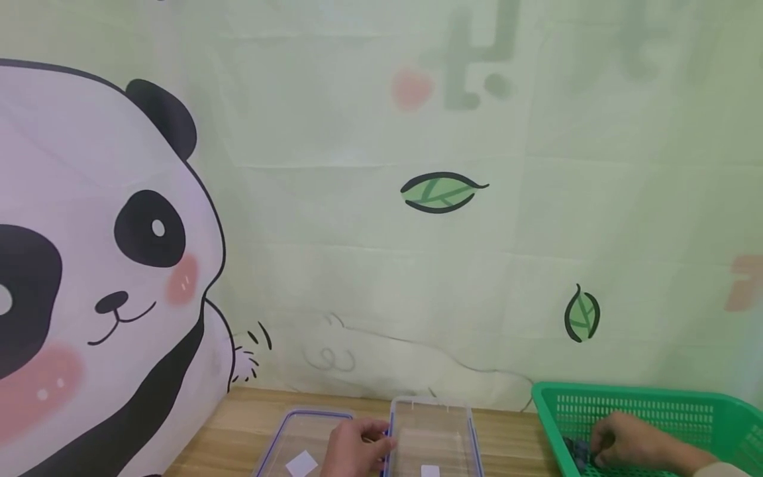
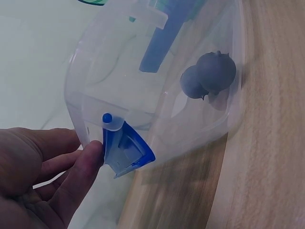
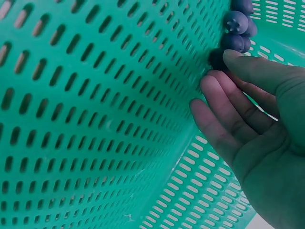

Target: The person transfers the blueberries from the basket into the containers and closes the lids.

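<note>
With thumb and fingers, my left hand (image 1: 357,449) pinches the rim corner of a clear plastic container (image 2: 90,71), beside a blue clip (image 2: 128,148). Through its wall, two blueberries (image 2: 217,71) show at the bottom in the left wrist view. My right hand (image 1: 632,442) reaches inside a green perforated basket (image 3: 95,119). Its thumb and a forefinger pinch a dark blueberry (image 3: 218,59) against the side of the basket. More blueberries (image 3: 236,23) lie in a row along that wall, just beyond the fingertips.
Left of the container lies a clear, blue-edged piece (image 1: 318,413), seemingly a lid, with a white square label (image 1: 301,464). The wooden table (image 1: 238,414) backs onto a pale green cloth (image 1: 334,265) printed with a panda (image 1: 113,199) and leaves.
</note>
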`<action>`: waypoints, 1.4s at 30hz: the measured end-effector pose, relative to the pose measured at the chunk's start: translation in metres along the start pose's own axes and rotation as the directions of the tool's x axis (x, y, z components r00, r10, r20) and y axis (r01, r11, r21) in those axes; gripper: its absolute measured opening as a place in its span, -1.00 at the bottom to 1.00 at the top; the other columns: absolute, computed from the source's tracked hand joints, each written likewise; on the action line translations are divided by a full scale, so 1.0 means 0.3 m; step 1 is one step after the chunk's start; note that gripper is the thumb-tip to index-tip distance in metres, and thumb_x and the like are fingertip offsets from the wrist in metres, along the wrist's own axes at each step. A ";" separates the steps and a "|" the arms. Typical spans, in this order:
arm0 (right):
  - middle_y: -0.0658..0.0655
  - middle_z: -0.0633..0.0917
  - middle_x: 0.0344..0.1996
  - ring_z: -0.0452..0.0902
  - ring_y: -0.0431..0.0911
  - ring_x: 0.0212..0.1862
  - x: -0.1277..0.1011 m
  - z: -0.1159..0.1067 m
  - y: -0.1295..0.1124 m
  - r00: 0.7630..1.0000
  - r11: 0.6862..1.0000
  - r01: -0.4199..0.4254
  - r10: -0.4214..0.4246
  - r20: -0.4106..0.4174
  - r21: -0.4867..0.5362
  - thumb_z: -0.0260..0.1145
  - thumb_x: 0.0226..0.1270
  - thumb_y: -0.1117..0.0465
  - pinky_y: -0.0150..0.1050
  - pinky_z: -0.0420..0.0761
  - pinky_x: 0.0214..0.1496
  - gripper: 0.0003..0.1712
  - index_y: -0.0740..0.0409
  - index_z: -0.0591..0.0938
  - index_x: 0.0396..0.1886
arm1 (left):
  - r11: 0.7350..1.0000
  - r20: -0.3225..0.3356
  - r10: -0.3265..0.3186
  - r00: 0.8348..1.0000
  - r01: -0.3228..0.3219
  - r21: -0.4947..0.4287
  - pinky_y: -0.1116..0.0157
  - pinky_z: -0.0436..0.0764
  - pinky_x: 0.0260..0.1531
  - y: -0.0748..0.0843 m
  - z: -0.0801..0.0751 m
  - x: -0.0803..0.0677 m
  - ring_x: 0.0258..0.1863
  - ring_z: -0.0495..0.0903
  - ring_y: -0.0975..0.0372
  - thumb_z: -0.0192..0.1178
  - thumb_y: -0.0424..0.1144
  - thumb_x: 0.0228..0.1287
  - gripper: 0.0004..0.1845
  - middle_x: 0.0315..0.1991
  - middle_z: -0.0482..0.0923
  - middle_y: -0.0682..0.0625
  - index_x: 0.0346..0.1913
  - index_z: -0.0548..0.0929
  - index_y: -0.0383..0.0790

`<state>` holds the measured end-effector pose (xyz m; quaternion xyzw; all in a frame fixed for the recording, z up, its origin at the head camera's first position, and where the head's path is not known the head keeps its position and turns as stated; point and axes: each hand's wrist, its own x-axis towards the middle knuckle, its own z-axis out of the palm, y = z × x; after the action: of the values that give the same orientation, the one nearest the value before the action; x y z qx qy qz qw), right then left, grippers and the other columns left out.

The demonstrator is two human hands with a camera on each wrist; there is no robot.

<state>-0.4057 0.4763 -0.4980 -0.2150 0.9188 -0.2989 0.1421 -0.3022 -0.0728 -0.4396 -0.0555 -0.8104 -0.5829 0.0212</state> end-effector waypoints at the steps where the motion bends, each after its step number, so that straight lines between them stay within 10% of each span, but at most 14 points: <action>1: -0.05 0.76 -0.33 0.64 -0.05 -0.29 -0.003 0.000 -0.003 1.000 1.000 -0.005 0.005 -0.002 -0.005 0.58 0.25 0.17 -0.19 0.67 -0.32 -0.92 0.00 0.80 -0.34 | 1.000 -0.001 0.000 1.000 0.000 0.007 0.24 0.80 -0.42 0.000 0.001 -0.001 -0.46 0.69 0.20 0.47 -0.48 0.26 -0.78 -0.38 0.65 -0.01 -0.04 0.78 -0.44; 8: -0.11 0.76 -0.30 0.64 -0.18 -0.27 -0.030 -0.028 -0.088 0.999 0.999 -0.003 0.001 -0.047 -0.042 0.53 0.34 0.16 -0.25 0.67 -0.30 -0.94 0.00 0.80 -0.25 | 0.998 0.004 -0.042 0.999 0.042 0.042 0.23 0.79 -0.40 -0.001 0.004 0.002 -0.45 0.69 0.19 0.47 -0.45 0.28 -0.76 -0.36 0.65 0.00 -0.01 0.78 -0.40; 21: 0.01 0.79 -0.21 0.67 -0.25 -0.18 -0.175 -0.124 -0.635 0.948 0.993 0.089 -0.107 -0.298 -0.071 0.43 0.48 0.24 -0.30 0.70 -0.18 -0.86 0.23 0.76 -0.09 | 1.000 0.013 0.002 1.000 -0.002 0.007 0.24 0.79 -0.43 -0.006 0.000 0.003 -0.47 0.70 0.19 0.47 -0.48 0.26 -0.76 -0.38 0.65 0.00 -0.03 0.78 -0.46; 42: 0.04 0.80 -0.03 0.74 -0.12 -0.06 -0.286 -0.037 -0.919 0.850 0.999 -0.007 0.032 -0.526 0.050 0.43 0.52 -0.01 -0.31 0.72 -0.10 -0.63 0.12 0.75 0.12 | 1.000 0.006 0.008 1.000 -0.008 0.025 0.23 0.79 -0.43 -0.003 0.000 0.002 -0.47 0.69 0.20 0.47 -0.48 0.26 -0.76 -0.38 0.66 0.00 -0.03 0.78 -0.46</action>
<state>-0.2502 0.3220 -0.3096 -0.1123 0.9177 -0.3658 -0.1069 -0.3030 -0.0730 -0.4403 -0.0602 -0.8174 -0.5725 0.0220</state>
